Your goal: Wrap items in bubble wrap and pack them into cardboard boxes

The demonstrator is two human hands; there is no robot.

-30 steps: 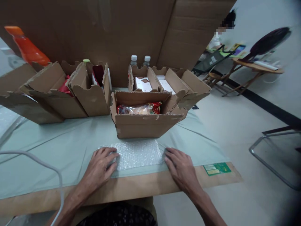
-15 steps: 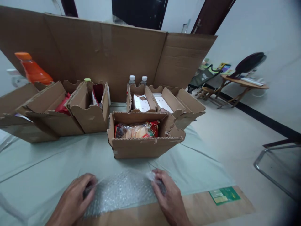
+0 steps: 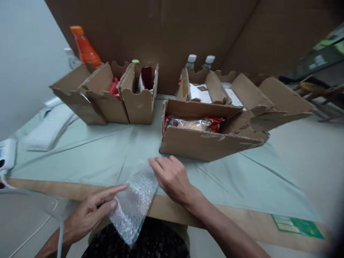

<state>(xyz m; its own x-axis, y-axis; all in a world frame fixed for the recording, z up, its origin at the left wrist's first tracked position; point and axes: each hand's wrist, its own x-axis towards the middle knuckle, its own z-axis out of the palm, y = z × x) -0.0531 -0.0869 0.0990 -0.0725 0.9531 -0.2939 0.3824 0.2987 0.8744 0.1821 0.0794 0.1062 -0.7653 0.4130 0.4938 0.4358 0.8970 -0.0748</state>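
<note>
Bubble wrap point(image 3: 135, 200) is slanting across the front edge of the worktop point(image 3: 139, 143), its lower corner hanging beyond this edge. The right hand point(image 3: 172, 175) is holding its upper right corner with fingers bent and close together. The left hand point(image 3: 94, 209) is keeping its index finger stretched over the left side of the wrap, and its thumb is lying near the same side; whether this hand is gripping, I cannot tell. Just behind the right hand, an open cardboard box point(image 3: 204, 147) is containing a transparent and red food packet point(image 3: 193, 124). Toward the back edge, more cardboard boxes point(image 3: 139, 107) are standing in two groups, and white cartons point(image 3: 200, 94) are sitting in the right group. White-capped bottles point(image 3: 191, 58) and an orange bottle point(image 3: 87, 52) are rising behind them, before a tall cardboard panel point(image 3: 134, 28). A power strip point(image 3: 7, 154) is resting at the front left corner, and a green label point(image 3: 297, 226) is showing near the front right corner.
</note>
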